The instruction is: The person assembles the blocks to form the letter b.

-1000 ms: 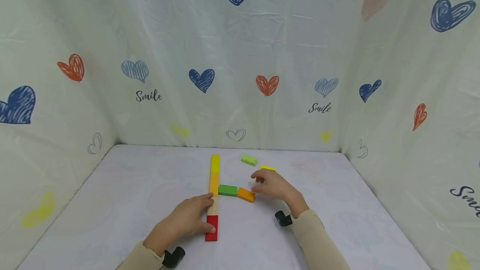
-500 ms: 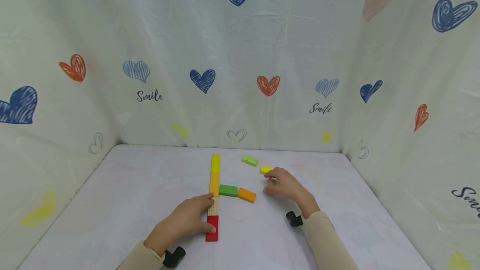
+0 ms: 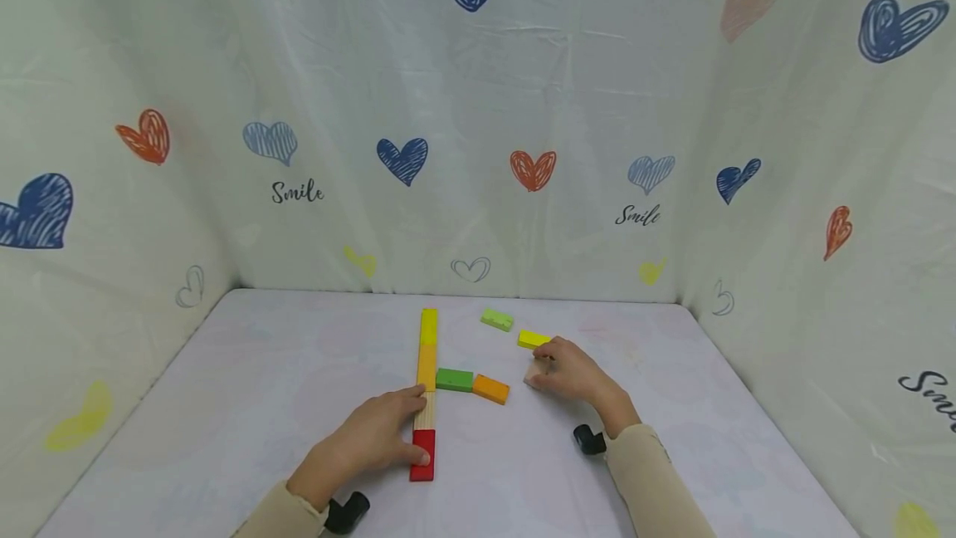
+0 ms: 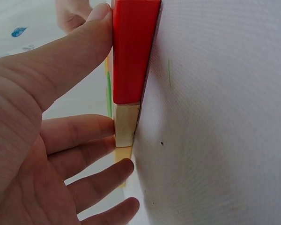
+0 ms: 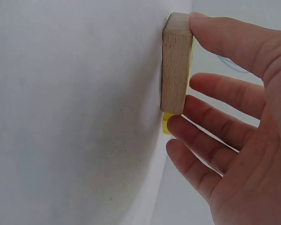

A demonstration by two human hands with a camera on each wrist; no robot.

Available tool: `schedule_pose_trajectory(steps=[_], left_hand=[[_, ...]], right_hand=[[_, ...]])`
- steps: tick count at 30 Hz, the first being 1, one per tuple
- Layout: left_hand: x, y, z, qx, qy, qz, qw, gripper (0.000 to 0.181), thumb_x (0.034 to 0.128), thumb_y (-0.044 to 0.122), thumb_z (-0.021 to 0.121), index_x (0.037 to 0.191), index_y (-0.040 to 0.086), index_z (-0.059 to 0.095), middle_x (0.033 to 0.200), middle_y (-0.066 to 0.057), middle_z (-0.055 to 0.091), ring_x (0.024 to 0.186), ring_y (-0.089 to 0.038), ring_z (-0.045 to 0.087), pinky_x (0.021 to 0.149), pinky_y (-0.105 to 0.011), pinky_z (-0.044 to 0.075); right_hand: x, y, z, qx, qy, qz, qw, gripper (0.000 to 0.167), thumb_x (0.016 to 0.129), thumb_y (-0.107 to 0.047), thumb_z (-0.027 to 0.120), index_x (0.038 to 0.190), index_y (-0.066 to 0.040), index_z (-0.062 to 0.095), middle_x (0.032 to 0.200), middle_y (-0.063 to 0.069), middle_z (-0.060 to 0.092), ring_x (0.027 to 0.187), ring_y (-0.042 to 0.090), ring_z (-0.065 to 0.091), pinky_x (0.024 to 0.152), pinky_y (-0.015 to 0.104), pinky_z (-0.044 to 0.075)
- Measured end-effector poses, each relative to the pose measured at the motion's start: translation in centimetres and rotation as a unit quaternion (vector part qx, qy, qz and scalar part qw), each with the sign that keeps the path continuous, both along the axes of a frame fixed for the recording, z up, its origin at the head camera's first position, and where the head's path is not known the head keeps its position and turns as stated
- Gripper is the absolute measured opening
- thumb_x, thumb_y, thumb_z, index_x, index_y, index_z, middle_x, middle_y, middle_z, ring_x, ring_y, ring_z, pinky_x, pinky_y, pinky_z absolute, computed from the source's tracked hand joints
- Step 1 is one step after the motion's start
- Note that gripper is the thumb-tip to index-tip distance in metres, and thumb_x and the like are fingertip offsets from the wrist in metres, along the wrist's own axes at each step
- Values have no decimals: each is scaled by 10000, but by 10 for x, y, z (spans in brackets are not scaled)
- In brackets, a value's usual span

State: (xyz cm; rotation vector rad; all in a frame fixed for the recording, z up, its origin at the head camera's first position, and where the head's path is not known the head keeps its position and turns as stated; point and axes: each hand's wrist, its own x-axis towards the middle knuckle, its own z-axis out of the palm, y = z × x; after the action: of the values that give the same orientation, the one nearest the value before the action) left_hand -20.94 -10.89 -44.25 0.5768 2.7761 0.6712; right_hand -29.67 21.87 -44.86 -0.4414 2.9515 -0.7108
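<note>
My left hand (image 3: 373, 434) rests along a straight line of blocks, fingers mostly straight. Its thumb touches the red block (image 3: 421, 455); the fingertips reach the plain wooden block (image 4: 126, 124) at the line's middle. Farther along lie an orange-yellow block (image 3: 426, 366) and a yellow block (image 3: 429, 326). On the right, my right hand (image 3: 573, 372) is over a second plain wooden block (image 5: 175, 70) lying on the table. Thumb at one end and loosely stretched fingertips at the other touch or nearly touch it. Its fingers partly cover that block in the head view.
A green block (image 3: 454, 380) juts right from the line, with an orange block (image 3: 490, 389) touching its end at an angle. A light green block (image 3: 496, 320) and a loose yellow block (image 3: 534, 339) lie farther back. Patterned cloth (image 3: 478, 231) walls the white table (image 3: 261, 380).
My right hand has moved right, away from the orange block. A plain wooden block now shows beneath its fingers, and the loose yellow block is less covered. My left hand stays put.
</note>
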Motion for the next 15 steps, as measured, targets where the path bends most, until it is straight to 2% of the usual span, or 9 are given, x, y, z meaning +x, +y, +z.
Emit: schedule_pose_trajectory(steps=[3, 10, 15], left_hand=[[0, 0, 0, 14, -12, 12, 10000, 778, 665, 422, 850, 1296, 52, 586, 1430, -88, 471, 1279, -337, 451, 1027, -554, 377], [2, 0, 1, 52, 32, -11, 10000, 770, 673, 415, 847, 1297, 50, 585, 1428, -92, 473, 1277, -338, 454, 1028, -548, 379], [3, 0, 1, 75, 105, -51, 9999, 765, 679, 417, 842, 1296, 45, 585, 1428, -97, 472, 1279, -344, 452, 1033, -548, 371]], right_hand=[[1, 0, 0, -9, -32, -12, 10000, 411, 800, -263, 777, 1155, -91, 664, 1128, 28, 585, 1058, 207, 535, 973, 421, 437], [2, 0, -1, -181, -158, 242, 9994, 407, 792, -264, 782, 1153, -125, 658, 1147, -10, 600, 1095, 204, 533, 1000, 439, 423], [5, -1, 2, -35, -208, 97, 9997, 509, 779, -343, 786, 1212, -122, 634, 1197, 10, 571, 1128, 212, 523, 1007, 440, 424]])
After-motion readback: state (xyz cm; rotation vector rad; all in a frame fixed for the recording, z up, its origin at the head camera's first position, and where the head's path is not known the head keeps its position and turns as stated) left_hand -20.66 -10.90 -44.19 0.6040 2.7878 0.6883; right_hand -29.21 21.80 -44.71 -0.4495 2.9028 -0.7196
